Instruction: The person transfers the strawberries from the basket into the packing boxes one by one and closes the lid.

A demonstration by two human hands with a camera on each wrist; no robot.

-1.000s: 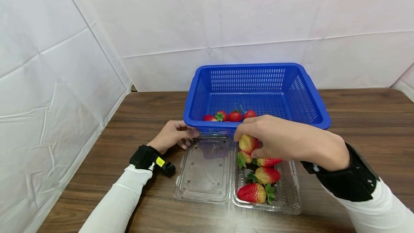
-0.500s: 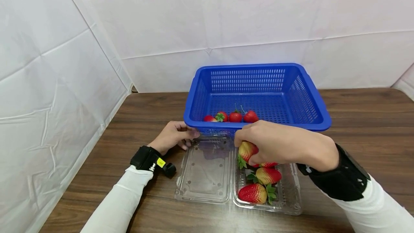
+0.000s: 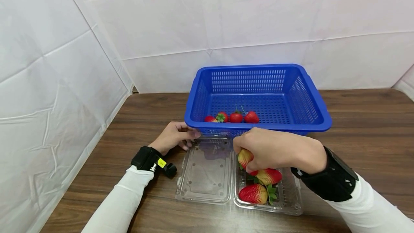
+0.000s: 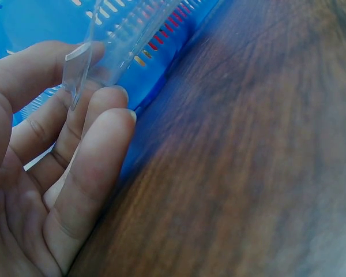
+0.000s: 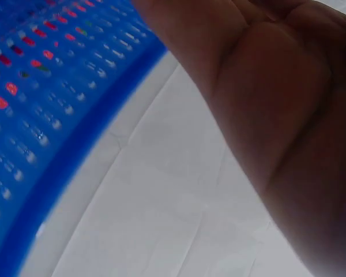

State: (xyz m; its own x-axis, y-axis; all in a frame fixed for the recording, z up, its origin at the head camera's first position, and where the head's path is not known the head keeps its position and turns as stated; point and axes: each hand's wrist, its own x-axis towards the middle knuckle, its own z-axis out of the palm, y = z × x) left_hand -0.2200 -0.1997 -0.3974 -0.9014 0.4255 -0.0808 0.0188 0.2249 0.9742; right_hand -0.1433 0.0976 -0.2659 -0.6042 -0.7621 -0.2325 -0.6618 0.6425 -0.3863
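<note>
My right hand (image 3: 270, 149) is low over the right half of a clear plastic clamshell box (image 3: 289, 193), thumb and fingers around a red-and-yellow strawberry (image 3: 245, 157). More strawberries lie in that half: one (image 3: 269, 176) just below the thumb and a red one (image 3: 253, 193) toward the front. My left hand (image 3: 174, 136) pinches the far left corner of the box's open lid (image 3: 207, 175). Up close in the left wrist view, the lid's clear tab (image 4: 76, 72) sits between thumb and fingers. The right wrist view catches only the palm (image 5: 271, 98); the held strawberry is hidden there.
Behind the box stands a blue perforated basket (image 3: 258, 126) with several strawberries (image 3: 235, 117) along its near left side. The wooden table (image 3: 155, 204) meets white sheeting (image 3: 207, 21) at the back and left.
My right hand has moved toward me and down with the strawberry, from beside the basket rim further into the box, covering more of the strawberries there. The left hand stays at the lid corner.
</note>
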